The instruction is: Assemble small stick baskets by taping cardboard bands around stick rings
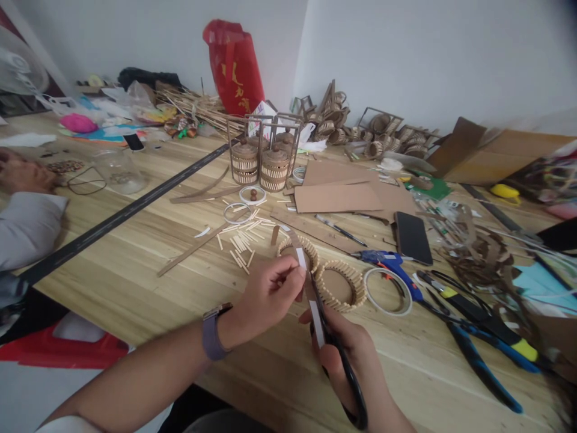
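Note:
My left hand (279,285), with a purple-banded watch on its wrist, pinches a narrow brown cardboard strip (293,238) that has white patches. Black-handled scissors (349,376) are in my right hand (360,349), their blades against the strip just below my left fingertips. Whether the blades are fully closed is hard to see. Just beyond my hands stand two round rings of small wooden sticks: one ring (311,251) lies partly behind the strip, the other ring (363,288) to its right. Loose wooden sticks (243,240) are scattered to the left.
A roll of tape (408,300), a blue glue gun (383,258), a phone (413,237) and pliers (482,367) lie on the right. Lantern-like stick models (274,168) stand farther back beside cardboard sheets (338,197). Another person's sleeve (31,225) reaches in at left.

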The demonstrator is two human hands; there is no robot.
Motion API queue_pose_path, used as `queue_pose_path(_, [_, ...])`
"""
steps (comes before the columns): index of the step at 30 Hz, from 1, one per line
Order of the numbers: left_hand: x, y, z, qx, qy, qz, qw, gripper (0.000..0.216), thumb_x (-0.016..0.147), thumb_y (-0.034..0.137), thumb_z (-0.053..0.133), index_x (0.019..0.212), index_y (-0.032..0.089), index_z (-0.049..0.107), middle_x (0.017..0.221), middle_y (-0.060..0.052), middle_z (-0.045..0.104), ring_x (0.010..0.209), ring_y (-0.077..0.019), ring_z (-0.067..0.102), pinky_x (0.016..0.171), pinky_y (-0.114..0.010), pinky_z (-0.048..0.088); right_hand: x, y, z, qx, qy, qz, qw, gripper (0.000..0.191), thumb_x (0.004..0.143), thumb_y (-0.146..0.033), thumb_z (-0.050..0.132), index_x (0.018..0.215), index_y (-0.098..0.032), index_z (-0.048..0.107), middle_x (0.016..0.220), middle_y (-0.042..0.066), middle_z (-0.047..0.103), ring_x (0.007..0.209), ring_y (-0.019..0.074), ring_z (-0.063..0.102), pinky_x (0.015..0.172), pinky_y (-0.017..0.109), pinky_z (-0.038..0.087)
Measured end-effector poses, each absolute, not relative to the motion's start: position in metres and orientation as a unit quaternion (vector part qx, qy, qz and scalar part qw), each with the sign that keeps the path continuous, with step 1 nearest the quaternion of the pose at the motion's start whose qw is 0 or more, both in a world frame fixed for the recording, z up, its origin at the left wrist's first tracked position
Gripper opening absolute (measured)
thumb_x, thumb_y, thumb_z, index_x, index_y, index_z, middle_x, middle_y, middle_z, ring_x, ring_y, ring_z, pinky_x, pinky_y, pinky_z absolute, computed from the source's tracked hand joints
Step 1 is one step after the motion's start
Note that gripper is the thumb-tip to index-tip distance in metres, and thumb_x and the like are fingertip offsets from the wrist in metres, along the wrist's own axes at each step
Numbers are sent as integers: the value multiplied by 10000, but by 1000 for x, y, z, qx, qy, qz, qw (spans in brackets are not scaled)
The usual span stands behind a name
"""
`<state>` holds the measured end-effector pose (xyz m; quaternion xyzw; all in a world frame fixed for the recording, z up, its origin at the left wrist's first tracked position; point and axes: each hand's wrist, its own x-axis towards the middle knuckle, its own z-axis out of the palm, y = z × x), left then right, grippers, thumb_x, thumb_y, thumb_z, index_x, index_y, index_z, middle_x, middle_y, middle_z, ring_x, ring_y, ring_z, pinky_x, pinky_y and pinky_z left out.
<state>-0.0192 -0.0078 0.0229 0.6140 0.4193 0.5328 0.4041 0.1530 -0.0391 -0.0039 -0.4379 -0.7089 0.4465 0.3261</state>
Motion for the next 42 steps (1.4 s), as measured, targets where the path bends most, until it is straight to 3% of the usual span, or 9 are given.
queue_pose_path(13, [-18,-10,21,641,429,511,380,346,941,279,447,607,192,416,547,52,442,517,-86,427,489,-212,325,154,-39,-4,-436,-720,431,324,852,713,-908,321,907,-153,665,551,-18,500,463,124,437,435,229,319])
queue_pose_path(36, [-16,-12,15,626,425,483,440,357,954,371,432,643,195,432,565,39,477,521,-94,472,486,-208,365,153,-41,-3,-451,-717,414,333,821,763,-877,301,884,-153,668,548,-16,508,459,121,440,431,223,351])
queue_pose_path(42, [-14,-12,18,635,420,473,444,352,947,344,422,628,194,428,558,36,476,526,-98,479,487,-207,365,150,-40,0,-447,-701,440,340,863,732,-902,287,960,-156,658,529,-17,509,428,118,419,388,215,330])
